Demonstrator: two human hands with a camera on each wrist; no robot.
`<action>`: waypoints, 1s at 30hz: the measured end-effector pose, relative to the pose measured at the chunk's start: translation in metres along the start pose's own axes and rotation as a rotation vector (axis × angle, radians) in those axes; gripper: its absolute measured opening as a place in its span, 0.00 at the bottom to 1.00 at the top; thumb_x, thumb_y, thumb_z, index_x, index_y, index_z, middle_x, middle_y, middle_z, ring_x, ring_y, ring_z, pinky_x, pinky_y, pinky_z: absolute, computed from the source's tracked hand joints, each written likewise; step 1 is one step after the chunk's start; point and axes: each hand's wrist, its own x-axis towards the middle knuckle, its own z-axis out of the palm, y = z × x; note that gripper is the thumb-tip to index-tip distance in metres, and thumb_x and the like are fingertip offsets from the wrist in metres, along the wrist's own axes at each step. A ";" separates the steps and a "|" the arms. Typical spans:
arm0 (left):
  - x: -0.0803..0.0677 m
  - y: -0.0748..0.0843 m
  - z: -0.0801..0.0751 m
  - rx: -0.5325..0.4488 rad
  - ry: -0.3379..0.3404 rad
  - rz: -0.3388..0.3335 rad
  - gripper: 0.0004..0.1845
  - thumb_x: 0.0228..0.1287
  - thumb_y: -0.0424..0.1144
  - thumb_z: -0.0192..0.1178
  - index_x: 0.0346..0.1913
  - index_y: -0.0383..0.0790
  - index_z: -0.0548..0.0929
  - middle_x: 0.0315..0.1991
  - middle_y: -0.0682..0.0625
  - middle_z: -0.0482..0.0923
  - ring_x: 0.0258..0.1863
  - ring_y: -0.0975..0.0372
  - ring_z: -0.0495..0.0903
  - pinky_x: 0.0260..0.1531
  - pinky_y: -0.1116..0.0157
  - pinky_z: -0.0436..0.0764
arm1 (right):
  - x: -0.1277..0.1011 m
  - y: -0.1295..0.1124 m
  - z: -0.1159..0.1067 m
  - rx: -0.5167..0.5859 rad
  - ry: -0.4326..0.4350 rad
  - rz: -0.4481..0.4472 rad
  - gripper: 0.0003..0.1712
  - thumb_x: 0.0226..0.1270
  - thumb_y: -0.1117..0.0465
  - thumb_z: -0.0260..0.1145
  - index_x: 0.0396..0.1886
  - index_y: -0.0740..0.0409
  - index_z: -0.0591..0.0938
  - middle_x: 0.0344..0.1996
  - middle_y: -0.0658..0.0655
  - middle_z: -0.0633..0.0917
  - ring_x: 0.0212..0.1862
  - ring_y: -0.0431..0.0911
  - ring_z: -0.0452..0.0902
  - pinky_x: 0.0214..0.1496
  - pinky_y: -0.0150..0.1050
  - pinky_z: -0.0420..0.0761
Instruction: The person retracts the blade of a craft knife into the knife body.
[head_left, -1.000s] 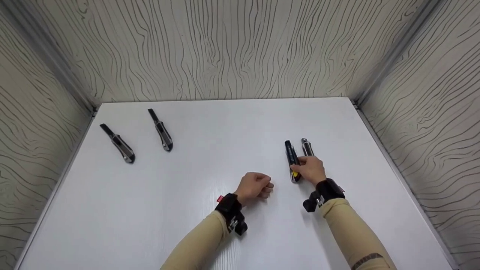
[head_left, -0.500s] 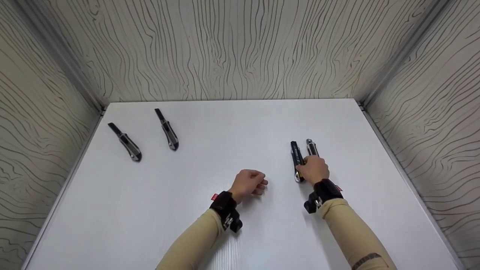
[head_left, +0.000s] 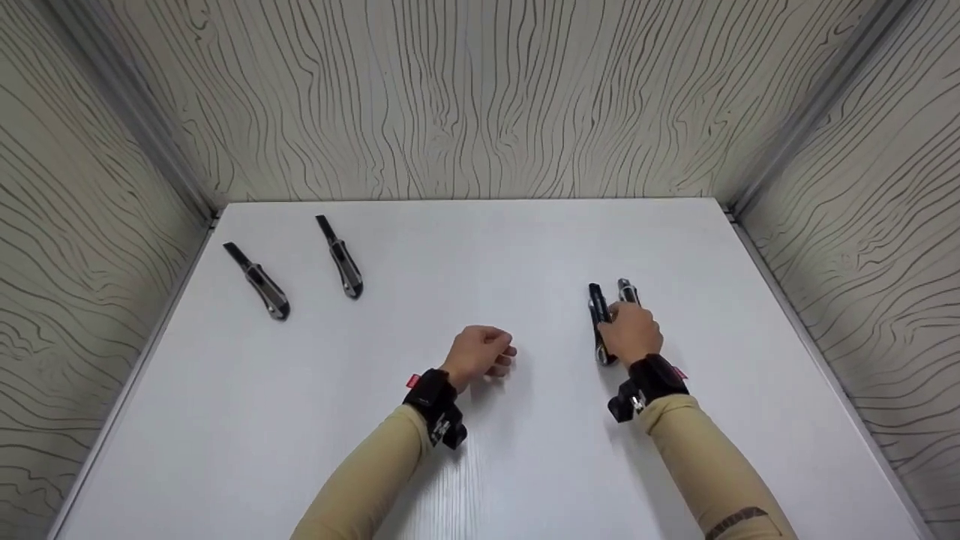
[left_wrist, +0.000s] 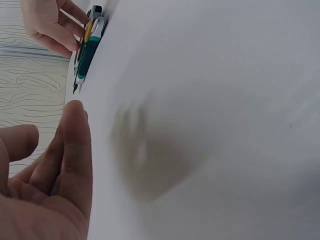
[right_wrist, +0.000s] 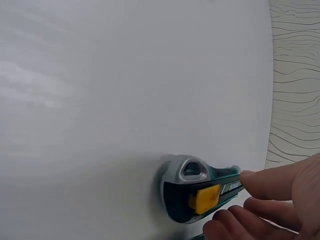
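My right hand pinches a box cutter with a black and green body, lying at the right of the white table. In the right wrist view, this box cutter shows a silver butt end with a hole and a yellow slider. My thumb is at its far side, with the fingers curled alongside. Just right of it lies a silver-tipped box cutter, partly hidden under my hand. My left hand hovers over the table at the middle, fingers loosely curled around nothing.
Two more box cutters, a left one and a right one, lie slanted at the table's far left, dark tips pointing away. Wood-patterned panels stand at the back and both sides of the white table.
My left hand has drawn back to the left. My right hand stays at the box cutter, its fingers lying more over it. The head view has shifted slightly.
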 end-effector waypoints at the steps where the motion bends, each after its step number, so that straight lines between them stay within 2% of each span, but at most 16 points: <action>1: 0.003 -0.002 -0.004 0.012 0.006 0.006 0.18 0.72 0.38 0.54 0.56 0.27 0.79 0.44 0.37 0.85 0.36 0.54 0.86 0.33 0.66 0.86 | 0.001 -0.003 0.000 0.005 0.003 -0.011 0.21 0.65 0.58 0.63 0.55 0.63 0.81 0.42 0.66 0.87 0.37 0.57 0.83 0.31 0.44 0.79; 5: 0.003 0.004 -0.022 0.064 0.041 0.018 0.19 0.72 0.38 0.53 0.56 0.27 0.78 0.45 0.36 0.84 0.42 0.49 0.86 0.37 0.62 0.87 | 0.002 -0.015 0.003 0.021 0.008 -0.084 0.24 0.63 0.58 0.64 0.57 0.62 0.80 0.46 0.65 0.86 0.42 0.59 0.83 0.39 0.50 0.82; 8: 0.004 0.006 -0.037 0.104 0.071 0.014 0.19 0.72 0.39 0.52 0.56 0.28 0.78 0.46 0.36 0.84 0.44 0.47 0.85 0.38 0.61 0.87 | 0.003 -0.027 0.007 0.032 -0.028 -0.132 0.26 0.62 0.56 0.65 0.59 0.63 0.79 0.49 0.66 0.85 0.47 0.60 0.82 0.46 0.54 0.82; 13: 0.004 0.007 -0.063 0.184 0.144 -0.007 0.19 0.72 0.42 0.52 0.56 0.32 0.79 0.48 0.37 0.84 0.45 0.48 0.86 0.38 0.60 0.87 | 0.004 -0.048 0.016 0.043 -0.113 -0.192 0.29 0.61 0.54 0.67 0.59 0.64 0.78 0.50 0.67 0.85 0.50 0.60 0.82 0.50 0.55 0.81; 19: 0.007 0.005 -0.096 0.231 0.244 -0.048 0.19 0.72 0.44 0.53 0.56 0.34 0.79 0.48 0.38 0.84 0.45 0.49 0.85 0.38 0.60 0.87 | 0.001 -0.078 0.029 0.050 -0.196 -0.244 0.30 0.60 0.53 0.69 0.58 0.65 0.78 0.50 0.67 0.85 0.51 0.60 0.82 0.53 0.54 0.80; 23: 0.011 0.004 -0.117 0.279 0.322 -0.085 0.18 0.71 0.44 0.54 0.54 0.35 0.81 0.46 0.39 0.84 0.42 0.51 0.85 0.36 0.61 0.87 | -0.003 -0.097 0.040 0.059 -0.250 -0.254 0.31 0.59 0.52 0.69 0.59 0.63 0.78 0.51 0.66 0.85 0.51 0.59 0.81 0.53 0.53 0.80; 30: 0.009 0.004 -0.157 0.446 0.416 -0.134 0.20 0.71 0.45 0.52 0.55 0.35 0.79 0.41 0.38 0.84 0.30 0.56 0.84 0.25 0.66 0.85 | -0.011 -0.124 0.055 0.068 -0.278 -0.288 0.31 0.57 0.52 0.71 0.58 0.61 0.79 0.49 0.63 0.86 0.50 0.57 0.82 0.52 0.52 0.81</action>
